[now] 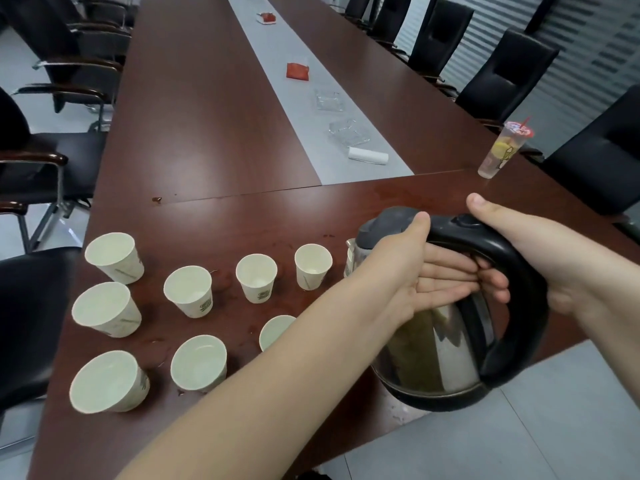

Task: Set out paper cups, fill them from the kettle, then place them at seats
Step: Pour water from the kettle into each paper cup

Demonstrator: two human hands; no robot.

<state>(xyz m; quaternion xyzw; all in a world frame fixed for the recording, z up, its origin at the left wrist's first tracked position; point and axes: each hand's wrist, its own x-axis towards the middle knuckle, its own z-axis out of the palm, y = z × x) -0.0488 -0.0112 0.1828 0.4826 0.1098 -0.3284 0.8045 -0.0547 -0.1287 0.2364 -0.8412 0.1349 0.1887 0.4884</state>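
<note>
Several white paper cups stand open side up on the dark wood table (214, 140), among them a far one (312, 266), a middle one (188, 291) and a near left one (109, 382). My left forearm partly hides another cup (275, 332). The steel kettle (440, 358) with a black lid and handle is at the table's near right edge, its spout beside the far cup. No water stream shows. My right hand (540, 268) grips the handle from the right. My left hand (426, 275) holds the handle's top, thumb over it, fingers under it against the body.
Black chairs line both long sides, one (31, 317) close on the left. A plastic drink cup with a straw (504, 150) stands at the right edge. On the grey centre strip lie a white roll (367, 155), glass ashtrays (348, 131) and red packs (297, 71). Wet spots lie among the cups.
</note>
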